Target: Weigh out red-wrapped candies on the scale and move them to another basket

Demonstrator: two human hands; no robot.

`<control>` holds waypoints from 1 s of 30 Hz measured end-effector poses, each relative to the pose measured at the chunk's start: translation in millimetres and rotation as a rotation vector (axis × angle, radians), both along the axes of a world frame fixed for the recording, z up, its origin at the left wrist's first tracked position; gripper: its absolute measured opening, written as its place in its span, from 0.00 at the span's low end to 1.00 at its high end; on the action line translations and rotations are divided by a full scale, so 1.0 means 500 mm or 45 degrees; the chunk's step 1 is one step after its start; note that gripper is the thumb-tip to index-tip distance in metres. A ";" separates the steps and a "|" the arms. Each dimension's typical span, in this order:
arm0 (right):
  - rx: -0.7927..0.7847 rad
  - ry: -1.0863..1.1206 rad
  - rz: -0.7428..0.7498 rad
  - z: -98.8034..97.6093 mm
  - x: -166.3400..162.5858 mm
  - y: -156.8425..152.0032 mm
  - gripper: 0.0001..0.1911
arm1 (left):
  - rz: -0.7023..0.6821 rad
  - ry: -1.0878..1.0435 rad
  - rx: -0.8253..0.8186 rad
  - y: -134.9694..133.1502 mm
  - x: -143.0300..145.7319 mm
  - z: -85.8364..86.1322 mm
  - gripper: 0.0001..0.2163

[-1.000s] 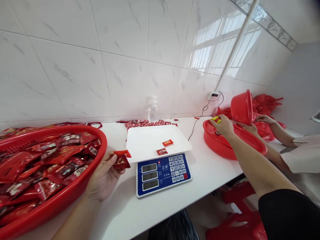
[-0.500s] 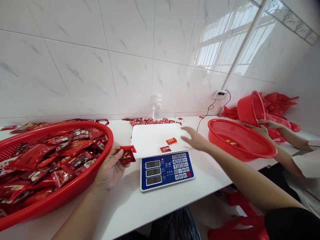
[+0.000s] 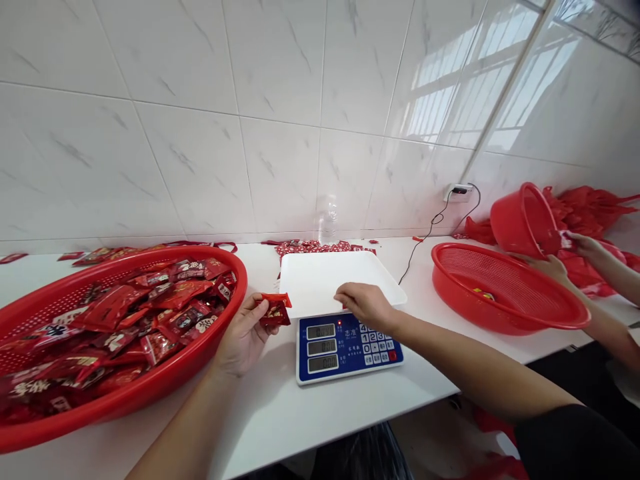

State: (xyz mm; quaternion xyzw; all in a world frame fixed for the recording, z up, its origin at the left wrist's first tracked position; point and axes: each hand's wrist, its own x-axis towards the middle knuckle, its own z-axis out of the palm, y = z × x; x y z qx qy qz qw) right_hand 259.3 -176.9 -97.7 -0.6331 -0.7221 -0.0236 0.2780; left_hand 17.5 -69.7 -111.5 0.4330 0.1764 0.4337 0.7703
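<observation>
My left hand (image 3: 247,333) is closed on small red snack packets (image 3: 276,311), holding them just off the near left corner of the scale's white tray. My right hand (image 3: 367,307) reaches over the tray's front edge, fingers curled down and pressed together. A sliver of red shows under its fingertips, where small red packets lay; the hand hides the rest. The digital scale (image 3: 327,377) stands between my hands, with the white tray (image 3: 320,273) on top and part of its keypad covered by my right hand.
To the left, a large red basket (image 3: 237,287) is heaped with red snack packets. A red basket (image 3: 505,323) with a few yellow pieces stands on the right. Beside it, another person's hands tilt a red tub (image 3: 523,217). A clear bottle (image 3: 327,220) and cable (image 3: 420,243) are behind.
My right hand has moved left and down from the tray's right side, closing over the two small packets there. My left hand still holds its packets. The view has shifted slightly left.
</observation>
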 end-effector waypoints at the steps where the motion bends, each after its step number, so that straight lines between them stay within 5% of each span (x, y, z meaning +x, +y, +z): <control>1: 0.028 0.072 -0.072 0.013 0.020 -0.004 0.17 | 0.004 0.003 0.000 -0.001 0.000 0.000 0.11; 5: 0.309 0.036 -0.725 0.067 0.158 -0.045 0.17 | 0.053 0.014 -0.035 -0.002 0.001 0.001 0.13; 8: 0.356 -0.023 -0.995 0.083 0.290 -0.106 0.19 | 0.090 0.032 0.005 -0.006 0.002 0.002 0.13; 15: 0.184 -0.101 -1.260 0.012 0.472 -0.221 0.20 | 0.212 0.341 0.393 -0.033 0.011 0.014 0.09; 19: 0.250 -0.204 -1.113 -0.021 0.426 -0.191 0.23 | 0.191 0.550 0.591 -0.046 0.035 0.048 0.10; 23: 0.578 -0.182 -0.659 -0.029 0.266 -0.122 0.21 | 0.127 0.847 0.828 -0.040 0.085 0.087 0.14; 27: 0.758 -0.004 -0.402 -0.046 0.115 -0.073 0.16 | 0.239 1.383 1.291 -0.019 0.122 0.100 0.28; 30: 0.791 0.103 -0.366 -0.067 0.069 -0.058 0.14 | 0.262 1.595 1.699 -0.010 0.127 0.092 0.21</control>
